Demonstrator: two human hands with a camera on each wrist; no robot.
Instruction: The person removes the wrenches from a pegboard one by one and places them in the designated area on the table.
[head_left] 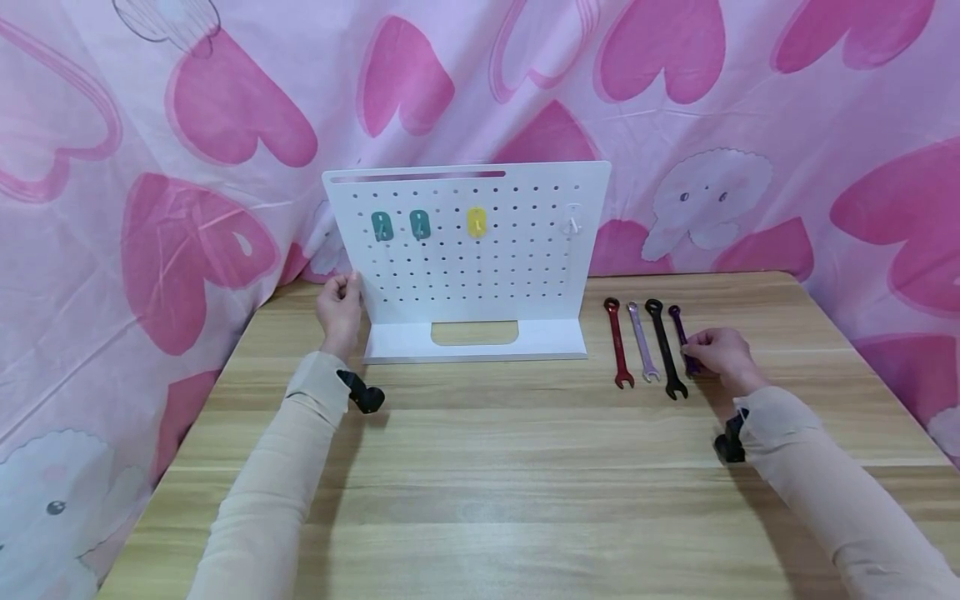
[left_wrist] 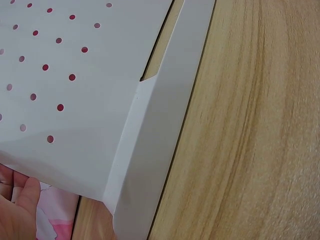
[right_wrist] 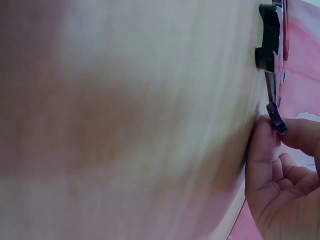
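A white pegboard (head_left: 450, 279) stands upright on its base. My left hand (head_left: 339, 315) pinches its left edge low down; in the left wrist view the thumb (left_wrist: 27, 197) lies at that edge. At the right, my right hand (head_left: 723, 354) pinches a small purple wrench (head_left: 678, 325) near its lower end. The right wrist view shows the end of this purple wrench (right_wrist: 275, 119) between thumb and forefinger. Left of it lie a black wrench (head_left: 663, 346), a light purple wrench (head_left: 641, 342) and a red wrench (head_left: 618, 343), all roughly parallel.
On the pegboard hang two green hooks (head_left: 382, 226), a yellow hook (head_left: 477, 222) and a white hook (head_left: 573, 220). The wooden table (head_left: 480, 467) extends toward me. Behind it hangs a pink heart-patterned cloth (head_left: 465, 50).
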